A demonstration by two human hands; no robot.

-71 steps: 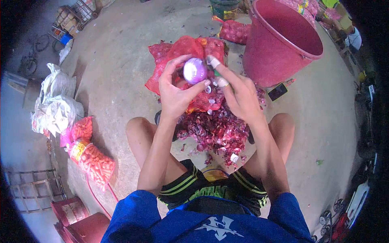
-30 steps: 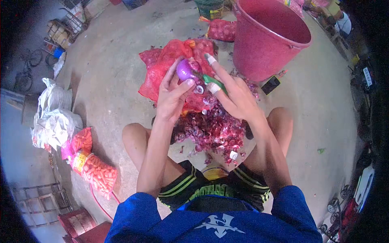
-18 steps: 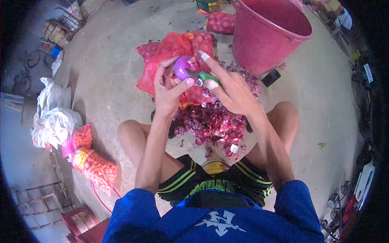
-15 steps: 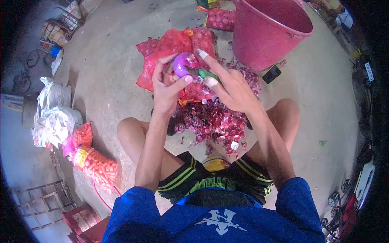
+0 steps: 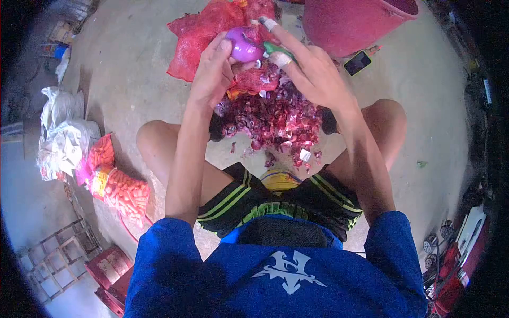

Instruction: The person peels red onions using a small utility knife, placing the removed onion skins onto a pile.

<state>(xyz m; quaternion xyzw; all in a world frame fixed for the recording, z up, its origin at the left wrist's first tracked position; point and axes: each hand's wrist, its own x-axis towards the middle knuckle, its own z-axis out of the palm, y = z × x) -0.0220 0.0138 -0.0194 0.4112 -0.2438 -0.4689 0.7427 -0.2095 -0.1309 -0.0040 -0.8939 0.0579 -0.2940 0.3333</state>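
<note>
A glossy purple-red onion (image 5: 245, 47) is held up by my left hand (image 5: 211, 74), whose fingers and thumb close round its left side. In my right hand (image 5: 316, 77) is a small knife with a green handle (image 5: 278, 50); its blade is mostly hidden against the onion. Pale wraps cover the right index finger and thumb, and the index finger reaches over the onion's top right. Red mesh sacks (image 5: 209, 37) lie just beyond and below the hands. Between my legs spreads a heap of red onion skins (image 5: 275, 122).
A large dark pink tub (image 5: 347, 26) stands at the upper right, with a phone (image 5: 358, 63) on the floor near it. White sacks (image 5: 69, 140) and a bag of orange pieces (image 5: 127, 192) sit at the left. Something yellow and round (image 5: 281, 182) is beneath me.
The view has tipped downward, so the tub, sacks and skins appear higher. The onion has been turned in my left hand, and the left thumb has shifted up. The knife stays in my right hand.
</note>
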